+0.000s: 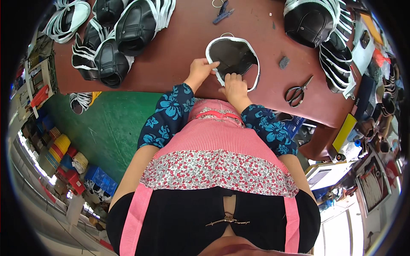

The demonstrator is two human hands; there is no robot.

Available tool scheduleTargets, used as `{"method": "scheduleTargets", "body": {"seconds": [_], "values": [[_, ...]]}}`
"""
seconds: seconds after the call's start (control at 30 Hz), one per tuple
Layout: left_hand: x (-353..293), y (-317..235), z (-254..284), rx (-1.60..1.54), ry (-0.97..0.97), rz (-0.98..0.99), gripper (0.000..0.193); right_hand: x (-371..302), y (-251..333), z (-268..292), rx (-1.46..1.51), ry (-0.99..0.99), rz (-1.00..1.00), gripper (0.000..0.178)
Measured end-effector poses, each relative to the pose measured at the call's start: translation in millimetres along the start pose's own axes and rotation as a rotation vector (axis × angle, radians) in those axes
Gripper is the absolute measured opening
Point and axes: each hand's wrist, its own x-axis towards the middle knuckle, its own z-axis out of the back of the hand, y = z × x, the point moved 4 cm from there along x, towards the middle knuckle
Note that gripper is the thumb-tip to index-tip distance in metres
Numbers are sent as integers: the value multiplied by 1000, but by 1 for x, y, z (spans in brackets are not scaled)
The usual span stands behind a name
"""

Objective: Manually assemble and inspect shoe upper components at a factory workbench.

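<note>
Black top [183, 222] | left fingers [211, 67] pinching — right fingers [233, 78] gripping — | white-edged shoe upper [230, 55] (dark inside showing)

- Left hand [200, 73] pinches the left edge of a black, white-rimmed shoe upper [232, 57] on a brown table [171, 64].
- Right hand [236, 88] covers its near edge, fingers curled.
- Scissors [303, 88] lie right.
- Dark stacked uppers [136, 27] fill the far left.

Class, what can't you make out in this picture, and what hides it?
All in the head view:
- Underside of the white-edged shoe piece: faces down to the table.
- Palm of the right hand: turned away from the camera.
- Upper-left shoe stack: cut off by the top edge.
- Blue crate: partly under the tabletop.
- White speck: too small to identify.
</note>
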Motion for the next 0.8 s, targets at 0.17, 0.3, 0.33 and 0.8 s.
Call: {"method": "scheduleTargets", "body": {"seconds": [0.17, 0.3, 0.33, 0.8], "values": [[-4, -26, -8, 97, -34, -129, 29, 12, -28, -2, 251, 82, 79, 47], [-8, -20, 8, 27, -134, -64, 36, 23, -40, 44, 557, 85, -30, 45], [-5, -15, 10, 25, -140, -63, 36, 29, -39, 43, 557, 86, -24, 45], [-27, -43, -24, -403, 248, -134, 18, 43, -44, 47, 492, -325, 200, 20]]}}
